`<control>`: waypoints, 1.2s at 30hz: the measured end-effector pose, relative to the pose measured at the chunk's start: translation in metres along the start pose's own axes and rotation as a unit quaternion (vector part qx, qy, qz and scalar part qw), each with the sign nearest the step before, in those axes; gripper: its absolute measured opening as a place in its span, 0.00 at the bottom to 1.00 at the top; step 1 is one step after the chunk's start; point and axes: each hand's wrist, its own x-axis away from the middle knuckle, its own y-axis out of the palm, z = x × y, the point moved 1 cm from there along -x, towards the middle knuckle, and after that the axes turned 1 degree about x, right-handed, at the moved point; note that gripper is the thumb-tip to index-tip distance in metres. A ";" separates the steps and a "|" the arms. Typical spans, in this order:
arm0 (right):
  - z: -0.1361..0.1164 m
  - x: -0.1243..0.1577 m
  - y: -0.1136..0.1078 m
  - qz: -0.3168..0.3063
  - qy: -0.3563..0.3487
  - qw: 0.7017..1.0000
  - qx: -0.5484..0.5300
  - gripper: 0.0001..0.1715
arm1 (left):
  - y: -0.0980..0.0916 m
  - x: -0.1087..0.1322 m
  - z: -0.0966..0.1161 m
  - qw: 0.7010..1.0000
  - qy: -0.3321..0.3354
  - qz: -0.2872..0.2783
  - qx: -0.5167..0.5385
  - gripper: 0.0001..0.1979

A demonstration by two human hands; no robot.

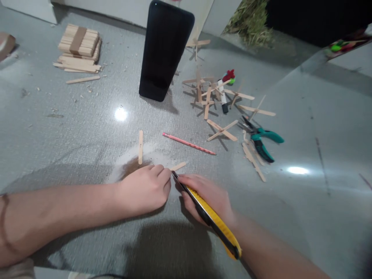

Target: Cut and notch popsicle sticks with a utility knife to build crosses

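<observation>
My left hand is closed over a wooden craft stick lying on the grey surface; one end of the stick sticks out past my knuckles. In my right hand is a yellow and black utility knife, its tip touching or very close to the stick beside my left fingers. The exact point of contact is too small to make out. Just beyond my left hand lies another craft stick with a small mark at its middle. A pink pencil rests farther forward.
A black phone stands upright ahead. Several crossed-stick pieces and a white marker lie to its right, near teal pliers and split sticks. Bundled craft sticks sit at the back left among scattered chips.
</observation>
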 end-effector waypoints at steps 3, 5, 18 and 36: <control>0.000 0.001 0.000 -0.002 -0.002 1.000 0.003 0.18 | 0.000 0.001 -0.001 1.000 0.000 -0.004 -0.001 0.07; 0.000 0.001 0.001 -0.005 -0.001 1.000 0.003 0.19 | 0.000 0.001 -0.001 1.000 0.000 -0.007 -0.002 0.07; -0.003 0.006 0.000 -0.018 0.011 1.000 -0.016 0.23 | 0.001 0.001 0.003 1.000 -0.006 -0.024 0.002 0.09; 0.011 0.003 -0.018 -0.009 0.018 0.999 -0.048 0.16 | -0.016 -0.023 -0.063 0.984 -0.033 -0.091 0.151 0.23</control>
